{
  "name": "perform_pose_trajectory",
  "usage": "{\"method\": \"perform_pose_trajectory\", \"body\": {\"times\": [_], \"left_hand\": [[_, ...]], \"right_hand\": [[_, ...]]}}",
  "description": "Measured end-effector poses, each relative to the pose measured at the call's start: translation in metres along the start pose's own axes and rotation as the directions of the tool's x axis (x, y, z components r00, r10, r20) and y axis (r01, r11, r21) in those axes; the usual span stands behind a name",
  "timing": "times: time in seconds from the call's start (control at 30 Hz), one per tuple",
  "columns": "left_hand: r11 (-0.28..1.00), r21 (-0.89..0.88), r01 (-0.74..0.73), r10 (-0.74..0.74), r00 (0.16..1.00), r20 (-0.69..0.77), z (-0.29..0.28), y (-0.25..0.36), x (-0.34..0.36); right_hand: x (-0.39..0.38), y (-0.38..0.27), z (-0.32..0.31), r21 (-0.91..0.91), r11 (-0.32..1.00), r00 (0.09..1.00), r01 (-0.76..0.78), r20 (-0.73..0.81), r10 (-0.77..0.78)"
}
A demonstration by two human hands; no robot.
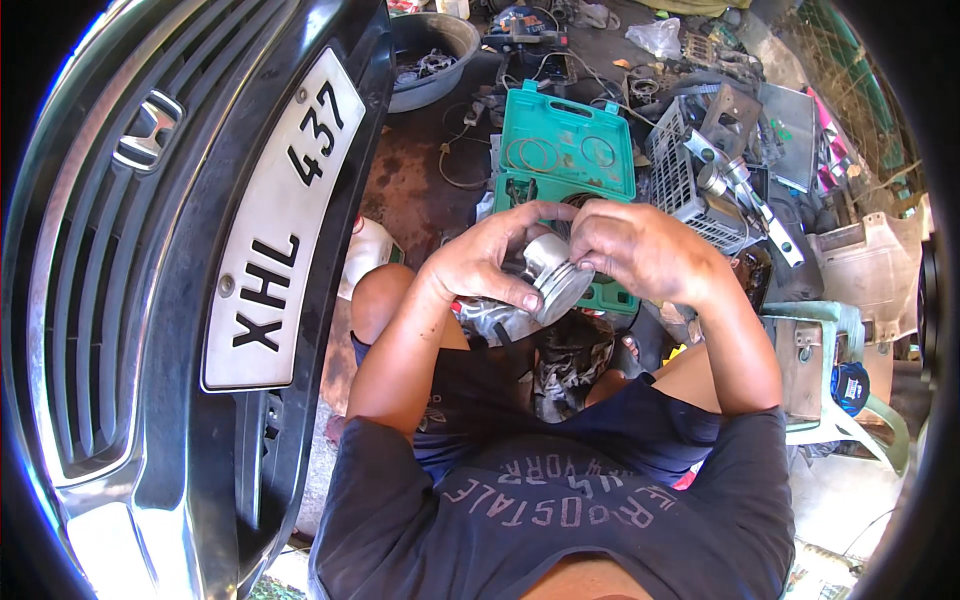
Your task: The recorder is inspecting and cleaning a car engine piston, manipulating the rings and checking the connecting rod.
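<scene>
A silver piston with grooves round its edge is held in front of me, above my lap. My left hand grips it from the left, thumb along its lower side and fingers reaching over the top. My right hand is closed at the piston's upper right, fingertips pinched at the grooved edge. Whether a ring sits between those fingertips is too small to tell. Behind my hands lies an open green plastic case with several rings in its lid. A crumpled clear plastic bag is below my left hand.
A dark car bumper with grille stands close on my left. At the back sit a grey tub and assorted tools. A grey crate with metal parts is at the right, near a pale green plastic chair. A white jug stands beside the bumper.
</scene>
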State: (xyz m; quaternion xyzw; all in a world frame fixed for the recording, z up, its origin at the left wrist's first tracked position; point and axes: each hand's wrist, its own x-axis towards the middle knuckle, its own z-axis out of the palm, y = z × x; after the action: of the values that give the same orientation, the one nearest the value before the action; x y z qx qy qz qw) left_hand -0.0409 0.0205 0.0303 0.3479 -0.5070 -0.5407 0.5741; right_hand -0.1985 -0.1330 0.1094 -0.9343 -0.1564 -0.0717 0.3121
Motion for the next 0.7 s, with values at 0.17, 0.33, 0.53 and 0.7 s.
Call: {"method": "perform_pose_trajectory", "body": {"times": [0.17, 0.33, 0.53, 0.7], "left_hand": [[0.999, 0.009, -0.031, 0.030, 0.997, 0.064, 0.004, 0.001, 0.001], [0.990, 0.139, 0.030, -0.047, 0.992, 0.121, 0.000, -0.001, -0.001], [0.997, 0.049, 0.051, -0.057, 0.991, 0.124, 0.000, -0.001, -0.001], [0.998, -0.063, 0.020, -0.016, 0.998, 0.068, 0.000, 0.004, -0.001]], "right_hand": [[-0.013, -0.004, 0.013, -0.036, 0.999, 0.999, 0.004, -0.041, -0.005], [-0.016, 0.001, 0.025, 0.087, 0.996, 0.995, -0.027, -0.097, 0.035], [-0.013, 0.008, 0.024, 0.121, 0.988, 0.968, 0.098, -0.243, -0.066], [-0.016, 0.011, 0.030, 0.275, 0.961, 0.911, 0.014, -0.400, 0.101]]}}
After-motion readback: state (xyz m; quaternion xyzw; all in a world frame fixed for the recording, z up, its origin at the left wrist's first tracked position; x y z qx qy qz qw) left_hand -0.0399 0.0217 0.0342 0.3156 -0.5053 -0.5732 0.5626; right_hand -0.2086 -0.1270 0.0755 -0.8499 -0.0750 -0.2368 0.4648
